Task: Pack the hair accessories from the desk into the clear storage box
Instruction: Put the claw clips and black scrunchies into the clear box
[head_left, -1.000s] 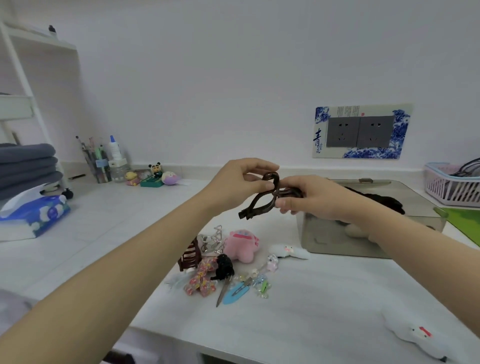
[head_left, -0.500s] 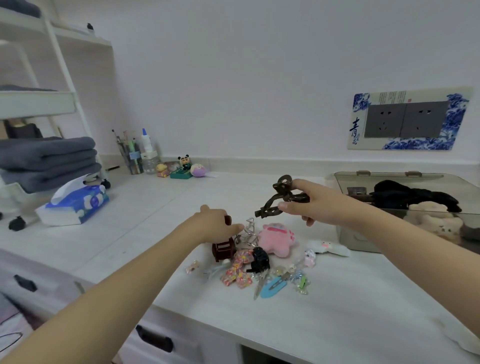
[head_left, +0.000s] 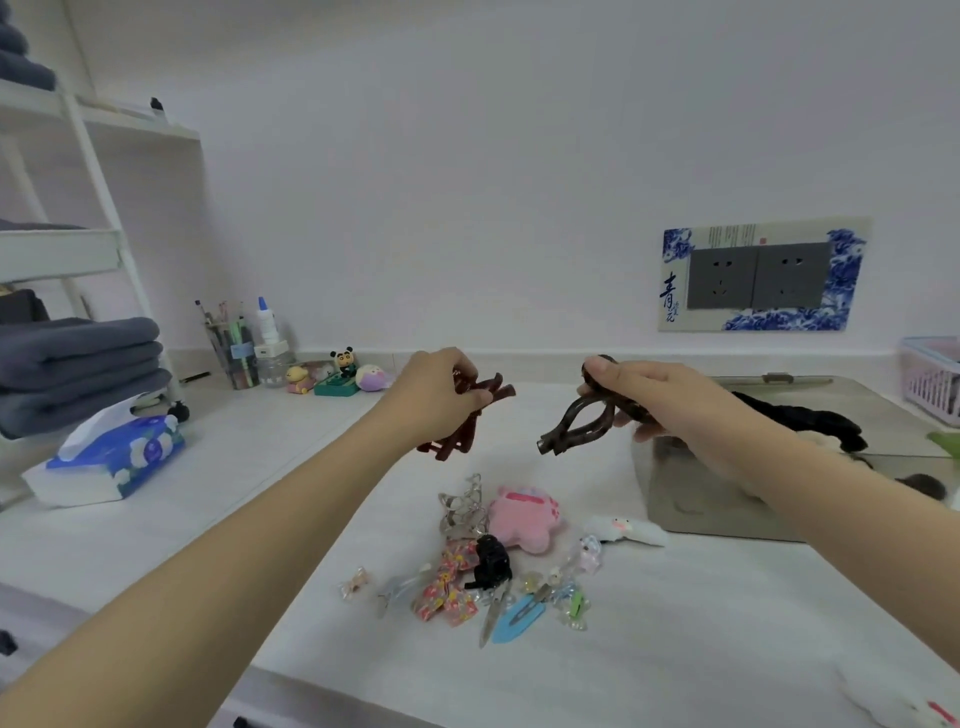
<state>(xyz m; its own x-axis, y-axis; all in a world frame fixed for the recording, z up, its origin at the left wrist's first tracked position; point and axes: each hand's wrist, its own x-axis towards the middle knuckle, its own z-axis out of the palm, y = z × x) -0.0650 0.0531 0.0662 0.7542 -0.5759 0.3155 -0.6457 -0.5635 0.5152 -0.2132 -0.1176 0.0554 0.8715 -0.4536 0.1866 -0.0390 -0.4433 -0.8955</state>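
The right hand, gripping the dark loop clip, hovers just left of the clear storage box, nearer than the left hand gripping the reddish-brown claw clip.

- One view only, head-worn, wide-angle; nothing shared with a second view.
- Faces forward and slightly down across white desk toward back wall.
- Close range: both forearms reach in from bottom corners, left hand and right hand mid-frame.
- Shelf at left edge, clear storage box at right.
- Straight lines bend near frame edges.
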